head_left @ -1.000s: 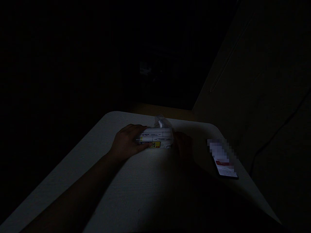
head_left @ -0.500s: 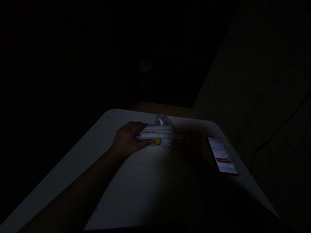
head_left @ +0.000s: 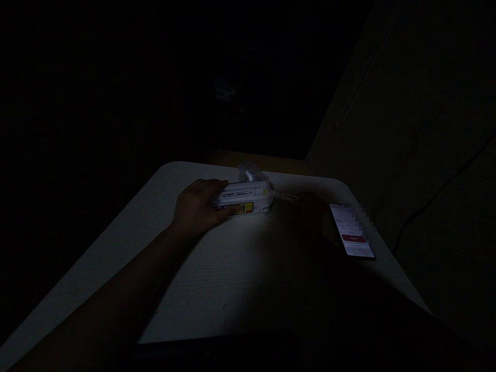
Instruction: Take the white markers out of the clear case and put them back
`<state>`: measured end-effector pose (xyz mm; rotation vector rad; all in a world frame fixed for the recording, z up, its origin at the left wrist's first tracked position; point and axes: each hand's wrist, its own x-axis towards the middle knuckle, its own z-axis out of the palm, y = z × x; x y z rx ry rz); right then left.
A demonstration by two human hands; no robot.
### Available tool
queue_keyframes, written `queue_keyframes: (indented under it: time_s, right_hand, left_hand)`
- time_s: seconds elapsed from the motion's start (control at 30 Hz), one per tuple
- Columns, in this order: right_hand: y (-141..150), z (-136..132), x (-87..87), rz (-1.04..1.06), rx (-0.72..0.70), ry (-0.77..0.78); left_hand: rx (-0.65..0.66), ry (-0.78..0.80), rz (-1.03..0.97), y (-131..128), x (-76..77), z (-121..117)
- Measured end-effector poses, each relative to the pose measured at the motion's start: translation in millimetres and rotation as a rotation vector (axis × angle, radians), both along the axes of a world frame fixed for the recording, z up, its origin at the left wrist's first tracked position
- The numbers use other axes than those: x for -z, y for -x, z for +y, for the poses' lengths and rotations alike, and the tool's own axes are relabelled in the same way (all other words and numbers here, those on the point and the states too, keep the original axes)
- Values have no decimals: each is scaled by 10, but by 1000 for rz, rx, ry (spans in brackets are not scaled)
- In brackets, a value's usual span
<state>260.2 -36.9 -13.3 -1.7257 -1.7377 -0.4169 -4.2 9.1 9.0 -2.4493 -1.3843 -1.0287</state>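
A clear plastic pack of white, marker-like sticks (head_left: 246,192) lies on the white table, with a yellow-and-black label on its near side. My left hand (head_left: 197,204) is closed around the pack's left end, thumb along the label. At the right end, a slim, pale marker (head_left: 289,197) with printing on it sticks out toward my right hand (head_left: 312,209). That hand is in deep shadow, its fingers closed on the marker's outer end. Crumpled clear plastic (head_left: 250,171) rises behind the pack. Whether the marker's inner tip still touches the pack is hard to see.
A lit phone (head_left: 353,232) lies near the right edge of the white table (head_left: 201,289), right of my right hand. A wall (head_left: 426,129) with a hanging cord (head_left: 445,199) stands on the right. A dark object lies along the near edge. The room is very dark.
The marker at the pack's right end now shows more of its printed length, as my right hand has moved slightly right. The whole view has shifted, so the table sits higher.
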Motion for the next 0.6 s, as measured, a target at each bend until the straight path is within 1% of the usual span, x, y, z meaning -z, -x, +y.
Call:
queue_keyframes:
  time_s: [0.1, 0.33, 0.6]
  right_hand:
    - [-58, -1, 17, 12, 18, 39]
    - [-136, 21, 38, 17, 23, 101]
    - [-162, 52, 74, -8, -22, 78]
  left_hand:
    - [-37, 8, -19, -5, 9, -2]
    - [-17, 13, -29, 1, 54, 10]
    - [10, -4, -29, 11, 66, 17]
